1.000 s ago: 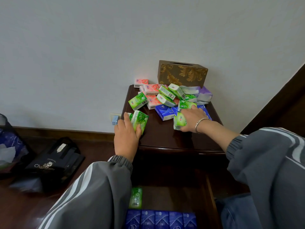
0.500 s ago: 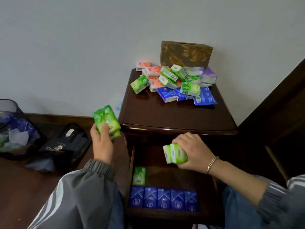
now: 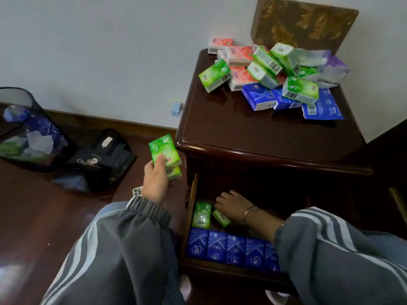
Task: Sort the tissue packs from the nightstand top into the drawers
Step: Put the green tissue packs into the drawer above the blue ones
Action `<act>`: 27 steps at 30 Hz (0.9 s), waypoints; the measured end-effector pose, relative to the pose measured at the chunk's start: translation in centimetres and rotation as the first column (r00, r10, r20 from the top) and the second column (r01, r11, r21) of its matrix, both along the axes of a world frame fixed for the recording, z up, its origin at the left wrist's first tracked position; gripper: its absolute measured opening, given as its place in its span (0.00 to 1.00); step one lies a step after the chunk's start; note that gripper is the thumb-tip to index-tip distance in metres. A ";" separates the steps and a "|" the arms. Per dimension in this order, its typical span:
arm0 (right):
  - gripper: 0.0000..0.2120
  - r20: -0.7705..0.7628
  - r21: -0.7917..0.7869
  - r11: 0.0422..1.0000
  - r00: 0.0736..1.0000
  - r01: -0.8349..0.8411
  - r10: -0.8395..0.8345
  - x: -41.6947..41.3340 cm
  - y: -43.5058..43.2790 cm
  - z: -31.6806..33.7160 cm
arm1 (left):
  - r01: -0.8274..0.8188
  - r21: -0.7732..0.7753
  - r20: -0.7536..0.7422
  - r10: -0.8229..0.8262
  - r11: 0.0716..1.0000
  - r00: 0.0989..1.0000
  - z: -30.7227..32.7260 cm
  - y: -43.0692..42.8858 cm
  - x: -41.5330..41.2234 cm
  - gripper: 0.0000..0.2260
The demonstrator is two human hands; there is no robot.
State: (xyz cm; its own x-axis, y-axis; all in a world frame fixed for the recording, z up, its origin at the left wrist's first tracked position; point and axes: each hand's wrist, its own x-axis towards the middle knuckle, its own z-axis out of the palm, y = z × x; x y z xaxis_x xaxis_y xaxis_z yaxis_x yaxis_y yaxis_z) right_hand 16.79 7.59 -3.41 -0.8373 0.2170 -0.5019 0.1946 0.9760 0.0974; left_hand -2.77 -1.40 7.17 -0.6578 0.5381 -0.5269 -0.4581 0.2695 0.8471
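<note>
Two green packs [image 3: 164, 154] are stacked in the left hand [image 3: 156, 183], which grips them beside the nightstand [image 3: 264, 137]. In the open drawer [image 3: 192, 194] the right hand [image 3: 233, 205] holds a small pack [image 3: 221, 217]. It is just beside a flat pack [image 3: 202, 214] and behind a blue row [image 3: 226, 247]. A mixed pile [image 3: 275, 73] lies on the nightstand top.

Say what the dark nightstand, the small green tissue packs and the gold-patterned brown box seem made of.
Dark brown nightstand: wood with glossy varnish, judging by the bright highlight along its rounded edge. Small green tissue packs: thin glossy plastic film, crinkled, with printed barcodes. Gold-patterned brown box: perhaps fabric or embossed leatherette; matte, unclear.
</note>
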 end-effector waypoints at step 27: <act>0.19 0.185 -0.675 0.130 0.338 0.726 -0.923 0.3 -1.4 -4.0 | -0.003 -0.024 0.034 0.004 1.000 0.999 -0.2 -0.7 -1.0 0.21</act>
